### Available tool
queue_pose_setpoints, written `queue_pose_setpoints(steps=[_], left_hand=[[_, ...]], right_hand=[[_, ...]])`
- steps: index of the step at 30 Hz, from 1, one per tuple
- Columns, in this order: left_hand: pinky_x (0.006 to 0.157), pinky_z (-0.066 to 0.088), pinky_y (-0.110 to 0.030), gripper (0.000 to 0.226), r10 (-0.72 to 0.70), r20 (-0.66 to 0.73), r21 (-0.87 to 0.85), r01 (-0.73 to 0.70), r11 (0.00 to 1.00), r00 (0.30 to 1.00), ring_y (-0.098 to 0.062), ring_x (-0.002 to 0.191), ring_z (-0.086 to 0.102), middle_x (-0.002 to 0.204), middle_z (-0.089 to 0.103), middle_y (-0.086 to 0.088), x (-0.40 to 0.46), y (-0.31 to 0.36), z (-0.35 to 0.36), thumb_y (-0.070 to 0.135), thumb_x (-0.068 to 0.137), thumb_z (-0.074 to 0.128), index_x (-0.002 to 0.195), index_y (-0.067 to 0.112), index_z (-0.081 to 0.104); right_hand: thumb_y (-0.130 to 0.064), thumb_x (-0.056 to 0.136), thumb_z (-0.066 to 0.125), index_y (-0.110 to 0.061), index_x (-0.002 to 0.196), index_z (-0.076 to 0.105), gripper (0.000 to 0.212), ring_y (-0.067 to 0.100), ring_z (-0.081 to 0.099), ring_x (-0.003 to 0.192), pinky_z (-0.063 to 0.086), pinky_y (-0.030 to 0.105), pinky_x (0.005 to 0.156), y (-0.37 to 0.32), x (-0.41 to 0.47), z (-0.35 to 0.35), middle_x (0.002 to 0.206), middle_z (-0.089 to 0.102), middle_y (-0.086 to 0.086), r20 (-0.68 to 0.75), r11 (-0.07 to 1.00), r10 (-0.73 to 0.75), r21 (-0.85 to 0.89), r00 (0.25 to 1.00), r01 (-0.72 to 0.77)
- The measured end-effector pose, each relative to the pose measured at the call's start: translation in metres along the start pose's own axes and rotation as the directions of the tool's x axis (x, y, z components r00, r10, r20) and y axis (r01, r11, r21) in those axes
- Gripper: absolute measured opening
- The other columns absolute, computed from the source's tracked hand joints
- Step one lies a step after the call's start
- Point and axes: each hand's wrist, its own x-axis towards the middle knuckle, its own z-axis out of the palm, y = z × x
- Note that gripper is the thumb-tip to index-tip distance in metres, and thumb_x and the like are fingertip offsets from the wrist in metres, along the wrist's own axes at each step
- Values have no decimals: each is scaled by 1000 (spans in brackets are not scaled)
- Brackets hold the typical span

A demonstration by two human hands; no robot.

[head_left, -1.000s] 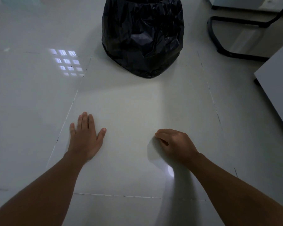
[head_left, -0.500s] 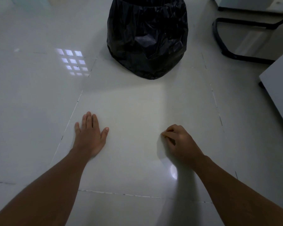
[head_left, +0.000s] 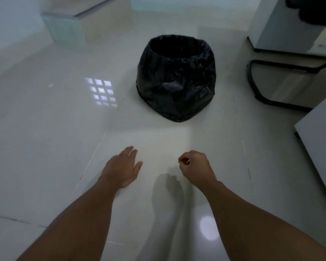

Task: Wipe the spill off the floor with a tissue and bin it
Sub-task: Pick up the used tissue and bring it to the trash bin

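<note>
The left hand (head_left: 123, 167) is spread open, palm down, fingers extended toward the far side; it holds nothing, and whether the palm touches the floor (head_left: 45, 147) cannot be told. The right hand (head_left: 195, 167) is curled closed with the fingertips pinched together; a small pale sliver shows at the pinch, probably the tissue (head_left: 187, 162), but it is too small to confirm. Its shadow falls on the floor just near and left of it, so the hand appears raised off the surface.

The bin (head_left: 177, 76), lined with a black bag, stands upright on the floor, far of both hands and slightly right of centre, with its mouth open. The floor strip between hands and bin is unobstructed. No spill can be made out on the glossy tile; reflections mask the surface.

Boundaries: on the right, the corner of a grey desk (head_left: 320, 140) intrudes at mid-distance. Far right, a black tubular chair base (head_left: 256, 91) rests on the floor, well apart from the bin, with a grey cabinet (head_left: 282, 25) behind it. Far left, a low glass-like block (head_left: 66, 29) stands by the wall. The left half of the floor is open, crossed only by tile joints.
</note>
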Motion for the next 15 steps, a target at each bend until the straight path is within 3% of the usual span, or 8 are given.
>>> queue_pose_setpoints(steps=[4,11,13,15], left_hand=[[92,48,-46,50,33,-23,25,-33,999,999,-32,111,60,147,40,-4,34,30,-44,46,100,36,139,14,39],[93,47,-44,43,25,-152,-42,-32,999,988,-30,112,57,134,49,-5,105,74,-115,42,98,42,130,14,48],[90,48,-45,40,79,-205,-38,-89,995,976,-29,107,59,129,51,-4,124,76,-130,40,97,45,127,15,49],[88,49,-46,38,121,-239,-26,-131,991,963,-30,104,59,126,51,-5,142,71,-144,39,96,46,125,15,50]], right_hand=[[-6,83,63,-9,86,76,13,20,67,74,61,37,73,-33,36,-29,85,71,6,31,1000,21,3,999,-22],[-7,82,63,-8,78,69,7,15,59,64,45,23,56,-73,106,-68,72,66,5,-97,987,47,157,994,-31],[-7,83,63,-7,82,69,6,11,56,63,39,17,51,-75,124,-70,76,67,5,-161,968,115,240,980,-74],[-9,84,66,-12,90,68,7,9,56,65,40,18,56,-77,137,-71,82,67,2,-203,938,209,318,957,-138]])
